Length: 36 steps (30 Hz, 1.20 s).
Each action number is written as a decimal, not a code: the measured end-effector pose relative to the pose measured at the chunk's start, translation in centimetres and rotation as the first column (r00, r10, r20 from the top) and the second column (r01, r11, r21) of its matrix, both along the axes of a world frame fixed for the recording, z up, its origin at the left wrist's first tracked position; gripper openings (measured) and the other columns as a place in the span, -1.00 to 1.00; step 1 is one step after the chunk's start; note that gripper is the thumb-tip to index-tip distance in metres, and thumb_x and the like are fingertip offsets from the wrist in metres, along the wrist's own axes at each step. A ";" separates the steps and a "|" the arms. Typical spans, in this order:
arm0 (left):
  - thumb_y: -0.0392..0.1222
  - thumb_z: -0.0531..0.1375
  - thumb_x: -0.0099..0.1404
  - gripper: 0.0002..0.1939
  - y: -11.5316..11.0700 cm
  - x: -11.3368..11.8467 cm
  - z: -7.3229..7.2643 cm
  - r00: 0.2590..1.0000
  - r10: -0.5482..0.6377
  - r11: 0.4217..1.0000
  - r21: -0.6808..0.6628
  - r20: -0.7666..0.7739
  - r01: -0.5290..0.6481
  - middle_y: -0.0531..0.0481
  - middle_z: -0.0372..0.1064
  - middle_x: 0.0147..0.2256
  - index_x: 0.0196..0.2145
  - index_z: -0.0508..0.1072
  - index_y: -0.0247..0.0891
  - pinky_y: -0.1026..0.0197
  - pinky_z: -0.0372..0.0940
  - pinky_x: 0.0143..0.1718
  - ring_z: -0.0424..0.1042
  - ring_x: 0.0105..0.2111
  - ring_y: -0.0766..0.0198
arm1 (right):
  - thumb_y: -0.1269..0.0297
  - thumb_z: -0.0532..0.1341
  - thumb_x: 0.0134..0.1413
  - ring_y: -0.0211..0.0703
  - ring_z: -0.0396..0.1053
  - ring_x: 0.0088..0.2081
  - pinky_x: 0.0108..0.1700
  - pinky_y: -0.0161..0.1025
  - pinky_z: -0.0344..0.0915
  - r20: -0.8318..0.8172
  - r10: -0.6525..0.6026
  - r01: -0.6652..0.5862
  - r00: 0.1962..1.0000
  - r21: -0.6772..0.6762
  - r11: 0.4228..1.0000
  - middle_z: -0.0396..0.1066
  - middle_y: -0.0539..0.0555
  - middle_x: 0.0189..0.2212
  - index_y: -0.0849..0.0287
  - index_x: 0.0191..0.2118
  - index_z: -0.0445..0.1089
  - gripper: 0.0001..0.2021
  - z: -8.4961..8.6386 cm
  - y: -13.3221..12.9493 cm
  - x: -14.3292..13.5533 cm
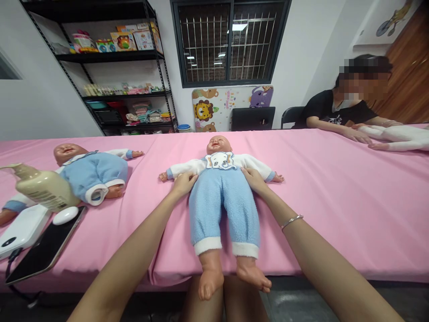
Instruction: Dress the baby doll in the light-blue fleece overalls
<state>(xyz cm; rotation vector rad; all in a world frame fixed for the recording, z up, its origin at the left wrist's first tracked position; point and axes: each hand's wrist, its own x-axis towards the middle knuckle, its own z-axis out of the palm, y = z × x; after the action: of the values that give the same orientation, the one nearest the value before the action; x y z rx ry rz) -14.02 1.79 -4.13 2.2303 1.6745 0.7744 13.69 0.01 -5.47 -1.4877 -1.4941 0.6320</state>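
A baby doll (223,188) lies on its back in front of me, wearing blue fleece overalls with white sleeves and an elephant bib. Its head points away from me and its bare feet stick out over the table's near edge. My left hand (185,183) is closed at the doll's side, below its outstretched arm, with the fingertips partly hidden against the clothes. On the opposite side, my right hand (254,180) grips the outfit near the waist, its fingers curled at the cloth.
A pink cloth (331,201) covers the table. To the left lie a second doll (97,172), a pump bottle (45,188), a power bank (25,230), a phone (47,246) and a white oval case (65,215). Another person (335,107) handles a white-clothed doll (402,136) at far right.
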 end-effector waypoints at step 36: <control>0.15 -0.14 0.29 -0.48 0.0 0.2 0.1 0.981 -0.002 0.999 -0.045 0.193 0.011 -0.02 0.37 -0.49 -0.49 0.37 -0.28 0.21 0.18 -0.35 0.33 -0.38 0.18 | -0.15 -0.01 0.03 -0.30 -0.06 -0.58 -0.52 -0.28 -0.08 -0.138 -0.008 0.017 0.990 0.066 0.998 -0.05 -0.07 -0.69 0.11 -0.61 -0.01 -0.55 1.1 -0.2 1.2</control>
<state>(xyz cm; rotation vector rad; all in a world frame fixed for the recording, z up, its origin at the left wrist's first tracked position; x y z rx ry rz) -13.78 1.79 -4.06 2.0559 1.5764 0.9086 14.87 -0.20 -4.32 -1.3738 -1.3860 0.6578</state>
